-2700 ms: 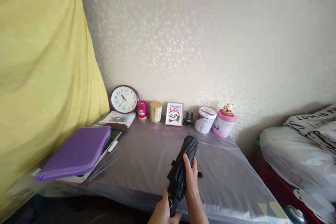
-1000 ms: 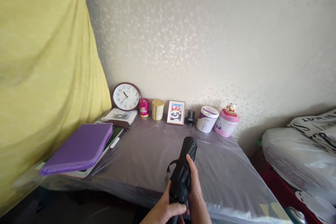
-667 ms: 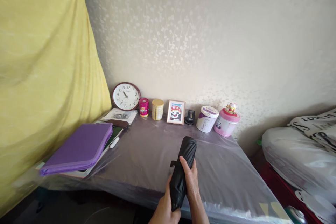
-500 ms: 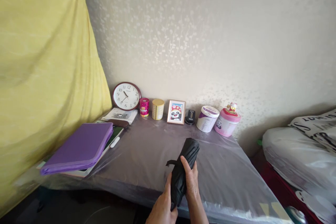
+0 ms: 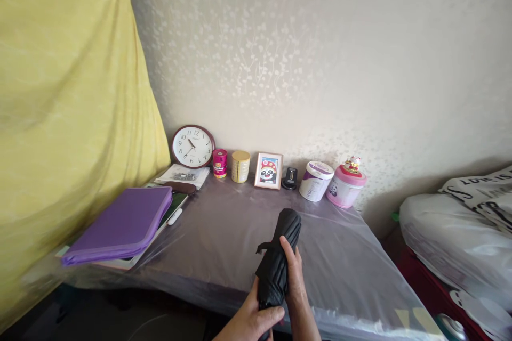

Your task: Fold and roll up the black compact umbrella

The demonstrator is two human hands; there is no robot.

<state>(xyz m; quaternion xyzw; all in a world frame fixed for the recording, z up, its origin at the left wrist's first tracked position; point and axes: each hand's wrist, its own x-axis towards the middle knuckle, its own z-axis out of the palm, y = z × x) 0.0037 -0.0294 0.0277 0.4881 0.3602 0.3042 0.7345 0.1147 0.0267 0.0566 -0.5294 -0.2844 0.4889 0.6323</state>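
Note:
A folded black umbrella (image 5: 276, 261) is tilted over the front part of the table, its top end pointing away from me and slightly right. My left hand (image 5: 256, 311) is closed round its lower end, thumb across the front. Higher up, my right hand (image 5: 294, 272) grips the right side of the folded cloth, with the thumb along it. A short strap sticks out loose on the umbrella's left side. The fingers behind the umbrella are hidden.
Along the wall stand a clock (image 5: 193, 146), a pink can (image 5: 220, 163), a yellow can (image 5: 240, 167), a picture frame (image 5: 269, 170) and two tubs (image 5: 316, 181). A purple folder (image 5: 120, 224) lies on the left of the plastic-covered table (image 5: 200, 245). Bagged bedding (image 5: 452, 229) is at right.
My left hand has shifted down to the umbrella's lower end, its thumb now across the front. The umbrella has turned a little, and its folds bulge more on the left.

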